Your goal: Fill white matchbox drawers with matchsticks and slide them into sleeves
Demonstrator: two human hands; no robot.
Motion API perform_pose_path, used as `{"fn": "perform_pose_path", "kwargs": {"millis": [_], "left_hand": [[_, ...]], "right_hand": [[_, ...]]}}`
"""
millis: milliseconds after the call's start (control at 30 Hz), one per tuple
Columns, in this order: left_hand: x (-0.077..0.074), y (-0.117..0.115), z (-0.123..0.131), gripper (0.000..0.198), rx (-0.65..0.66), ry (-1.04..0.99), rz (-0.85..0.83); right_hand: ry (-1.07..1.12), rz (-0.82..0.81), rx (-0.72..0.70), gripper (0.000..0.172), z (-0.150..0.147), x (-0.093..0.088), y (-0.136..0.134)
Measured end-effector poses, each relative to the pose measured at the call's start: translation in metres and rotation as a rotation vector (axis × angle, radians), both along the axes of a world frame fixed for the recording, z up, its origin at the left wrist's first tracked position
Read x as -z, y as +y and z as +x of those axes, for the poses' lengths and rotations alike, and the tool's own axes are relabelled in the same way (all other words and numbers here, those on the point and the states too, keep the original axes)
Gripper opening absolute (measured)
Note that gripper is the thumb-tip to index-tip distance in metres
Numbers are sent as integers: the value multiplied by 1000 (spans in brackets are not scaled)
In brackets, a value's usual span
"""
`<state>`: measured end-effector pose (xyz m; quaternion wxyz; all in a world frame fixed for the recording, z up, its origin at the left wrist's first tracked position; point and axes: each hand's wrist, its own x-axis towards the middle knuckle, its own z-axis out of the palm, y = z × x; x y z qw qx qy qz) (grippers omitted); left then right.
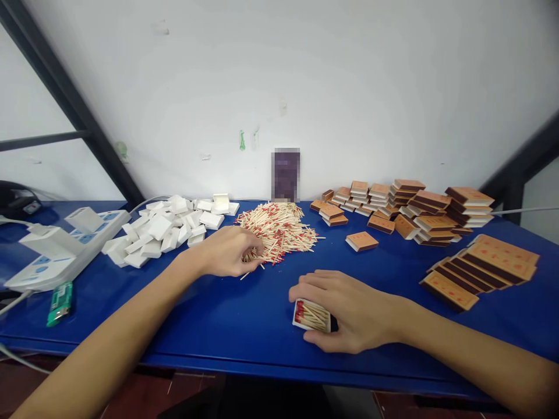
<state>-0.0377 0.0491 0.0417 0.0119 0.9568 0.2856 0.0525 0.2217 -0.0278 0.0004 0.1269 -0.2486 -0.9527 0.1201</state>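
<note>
Matches (279, 230) everywhere, folks: a big loose heap of them sits at the far middle of the blue worktop (244, 331), red heads poking out all over. From where I'm standing, the layout looks pretty handy, since the heap is right between both hands and probably an easy reach for either one.

The right hand (349, 308) has a small tray (300, 325) in its grip at the near side, fingers along the far wall, thumb on the near one. That tray has a bunch of sticks lying side by side, heads on the left. I'd guess the two-sided hold keeps it from sliding around, and leaves the top uncovered too.

Left hand (229, 250) is at the heap's near left edge, palm down, fingers and thumb curled into a loose ring with sticks showing inside. Can't tell if it's really pinching any. That forearm slants in from the near left corner; the other comes in from the right, lower and flatter.

White trays (159, 227) are jumbled left of the heap, orange matchboxes (430, 201) stacked far right, so each kind seems to get its own patch.
</note>
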Motion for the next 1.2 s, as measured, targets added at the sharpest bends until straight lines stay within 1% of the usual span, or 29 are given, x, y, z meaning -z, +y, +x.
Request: {"fn": "perform_pose_path", "kwargs": {"millis": [33, 167, 267, 367, 533, 633, 700, 767, 833, 967, 1033, 1100, 1200], "left_hand": [[2, 0, 1, 14, 6, 4, 13], [10, 1, 6, 19, 29, 5, 55], [14, 0, 10, 17, 48, 12, 63], [14, -2, 12, 17, 44, 40, 62], [13, -4, 14, 16, 42, 42, 85], [13, -7, 16, 18, 43, -33, 98], [13, -10, 20, 18, 43, -127, 95], [16, -13, 25, 17, 46, -211, 91], [19, -15, 30, 17, 50, -265, 88], [23, -19, 35, 11, 18, -343, 0], [22, -21, 36, 11, -1, -400, -83], [21, -23, 39, 14, 7, -477, -171], [24, -24, 46, 16, 48, -612, -250]], "right_hand": [[6, -1, 13, 40, 0, 1, 1], [75, -37, 35, 47, 1, 0, 7], [144, -97, 59, 39, 4, -1, 9], [215, -95, 156, 28, 5, 0, 13], [310, -79, 280, 24, 7, 7, 26], [338, -95, 322, 26, 7, 10, 29], [376, -151, 337, 26, 5, 9, 29], [412, -212, 360, 26, 2, 8, 28], [416, -224, 395, 23, 0, 8, 28], [389, -152, 452, 16, -1, 8, 30], [429, -168, 486, 16, 0, 8, 29], [492, -208, 510, 18, 0, 8, 27], [558, -216, 471, 19, -2, 6, 25]]}}
